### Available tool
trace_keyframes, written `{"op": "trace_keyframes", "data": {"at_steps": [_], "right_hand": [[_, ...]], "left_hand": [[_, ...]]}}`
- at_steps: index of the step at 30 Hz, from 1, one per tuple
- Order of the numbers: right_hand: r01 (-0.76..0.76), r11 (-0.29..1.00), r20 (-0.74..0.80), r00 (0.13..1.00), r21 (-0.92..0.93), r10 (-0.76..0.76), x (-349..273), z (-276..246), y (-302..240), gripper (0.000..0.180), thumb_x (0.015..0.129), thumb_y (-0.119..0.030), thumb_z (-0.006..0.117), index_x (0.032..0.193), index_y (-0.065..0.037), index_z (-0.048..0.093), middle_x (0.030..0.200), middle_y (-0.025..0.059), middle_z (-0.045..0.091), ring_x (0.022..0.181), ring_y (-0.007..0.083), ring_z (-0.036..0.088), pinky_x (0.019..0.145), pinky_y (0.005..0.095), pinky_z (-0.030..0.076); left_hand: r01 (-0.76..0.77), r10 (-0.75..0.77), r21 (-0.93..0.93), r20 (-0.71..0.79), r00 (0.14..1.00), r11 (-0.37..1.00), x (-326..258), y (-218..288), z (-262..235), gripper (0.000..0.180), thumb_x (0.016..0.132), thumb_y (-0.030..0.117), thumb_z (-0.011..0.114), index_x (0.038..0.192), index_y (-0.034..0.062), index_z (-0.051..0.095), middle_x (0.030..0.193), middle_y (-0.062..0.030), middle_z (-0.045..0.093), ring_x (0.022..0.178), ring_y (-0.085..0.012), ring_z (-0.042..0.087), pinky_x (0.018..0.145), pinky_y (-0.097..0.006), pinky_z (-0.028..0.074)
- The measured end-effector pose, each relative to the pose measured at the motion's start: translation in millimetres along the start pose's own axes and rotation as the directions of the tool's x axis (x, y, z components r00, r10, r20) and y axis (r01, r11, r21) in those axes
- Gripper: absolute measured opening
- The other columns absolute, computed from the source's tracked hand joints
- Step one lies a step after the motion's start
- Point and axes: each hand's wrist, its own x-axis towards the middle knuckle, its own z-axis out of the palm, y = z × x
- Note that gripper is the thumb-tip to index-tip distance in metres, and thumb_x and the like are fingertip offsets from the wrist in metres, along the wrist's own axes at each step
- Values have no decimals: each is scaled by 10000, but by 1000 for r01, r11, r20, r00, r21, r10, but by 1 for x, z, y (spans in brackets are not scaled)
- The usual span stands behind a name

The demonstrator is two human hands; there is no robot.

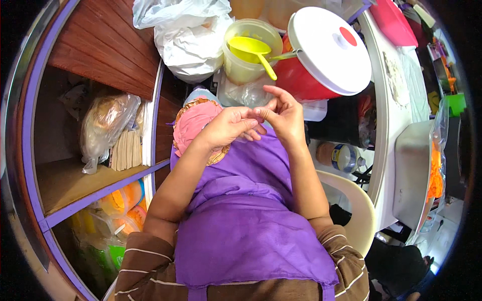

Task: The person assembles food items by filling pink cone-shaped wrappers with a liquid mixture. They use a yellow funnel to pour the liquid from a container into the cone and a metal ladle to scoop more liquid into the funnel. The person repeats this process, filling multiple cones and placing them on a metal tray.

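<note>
My left hand (230, 126) and my right hand (282, 114) meet in front of my chest, above my purple apron (246, 210). The fingertips of both hands touch each other. Whether something small sits pinched between them I cannot tell. A pink cloth with a brown patterned edge (193, 123) lies on my lap just left of my left hand. Beyond the hands stands a clear plastic tub (248, 50) with a yellow ladle (253, 49) in it, and beside it a red bucket with a white lid (326, 47).
White plastic bags (186, 37) sit behind the tub. A purple-edged wooden shelf (95, 175) on the left holds a bagged item, wooden sticks and plastic containers. A white table (389, 115) and a white plastic chair (359, 210) are on the right.
</note>
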Motion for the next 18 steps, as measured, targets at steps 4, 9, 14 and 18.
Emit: {"op": "trace_keyframes", "data": {"at_steps": [4, 9, 14, 18], "right_hand": [[55, 998, 46, 997, 0, -55, -1, 1, -17, 482, 705, 37, 645, 1158, 32, 480, 753, 54, 615, 691, 85, 560, 642, 209, 439], [221, 955, 119, 973, -200, -200, 4, 7, -39, 453, 692, 17, 652, 1128, -25, 537, 752, 7, 622, 720, 63, 536, 673, 223, 393], [248, 964, 156, 960, -96, -231, 29, 14, -43, 444, 700, -5, 655, 1128, -33, 538, 765, 3, 623, 703, 55, 516, 641, 204, 366], [318, 897, -118, 923, -305, -367, 67, 16, -26, 425, 692, -112, 697, 1082, -19, 558, 835, 86, 615, 713, 136, 568, 650, 272, 437]], "left_hand": [[-157, 160, 126, -13, 987, 980, 2, 4, -10, 251, 833, 91, 550, 1058, -17, 533, 912, -70, 612, 795, -120, 585, 716, -240, 469], [-270, 289, 245, -45, 956, 931, -2, 32, -22, 175, 782, 59, 616, 934, -27, 618, 839, -46, 626, 773, -80, 560, 692, -215, 445], [-313, 363, 326, -104, 926, 892, 5, 43, -35, 106, 758, 50, 639, 839, -18, 637, 750, -32, 632, 701, -66, 562, 642, -202, 450], [-378, 492, 371, -290, 821, 848, 16, 49, -61, 81, 733, 40, 659, 793, -6, 632, 737, -33, 631, 667, -70, 561, 629, -206, 452]]}}
